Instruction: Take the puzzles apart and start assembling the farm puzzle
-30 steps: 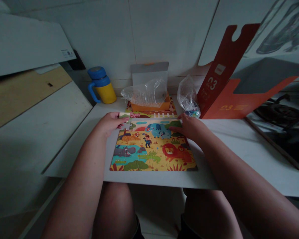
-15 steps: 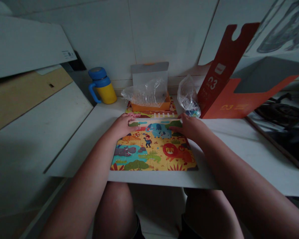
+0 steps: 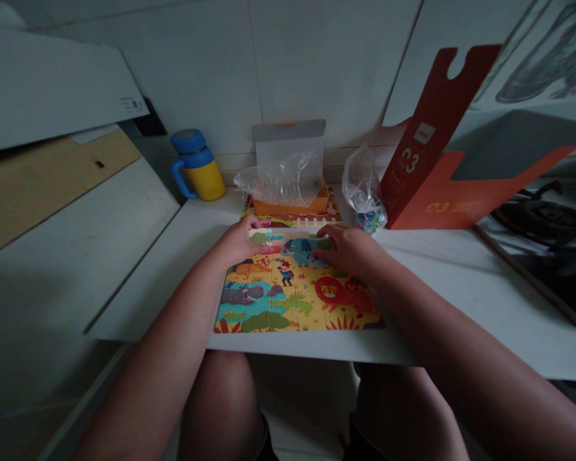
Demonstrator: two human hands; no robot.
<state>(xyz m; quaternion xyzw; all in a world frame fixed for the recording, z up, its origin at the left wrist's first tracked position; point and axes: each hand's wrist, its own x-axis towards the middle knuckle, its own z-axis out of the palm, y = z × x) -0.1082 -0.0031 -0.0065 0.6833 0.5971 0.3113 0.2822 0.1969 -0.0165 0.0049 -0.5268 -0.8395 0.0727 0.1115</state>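
Observation:
An animal jigsaw puzzle (image 3: 269, 291) lies flat on the white table, with elephants, lions, a hippo and a small figure on it. My left hand (image 3: 237, 244) is at its top left corner, thumb and fingers apart around the green-topped corner puzzle piece (image 3: 259, 237). That piece sits in line with its neighbours. Across the top right part rests my right hand (image 3: 348, 248), fingers spread and touching the puzzle near the elephants. It covers the top right corner. No loose piece shows in either hand, though the undersides of both are hidden.
Behind the puzzle, an orange open box (image 3: 292, 203) holds clear plastic wrap on a printed sheet. A clear bag (image 3: 362, 192) with colourful contents stands beside a large orange box (image 3: 461, 198). At the back left is a blue and yellow flask (image 3: 201, 168). A black stove (image 3: 552, 237) is far right.
My left hand moved right and brought the corner piece from beside the puzzle into its top left corner. My right hand then shifted left along the top edge, uncovering more of the bag.

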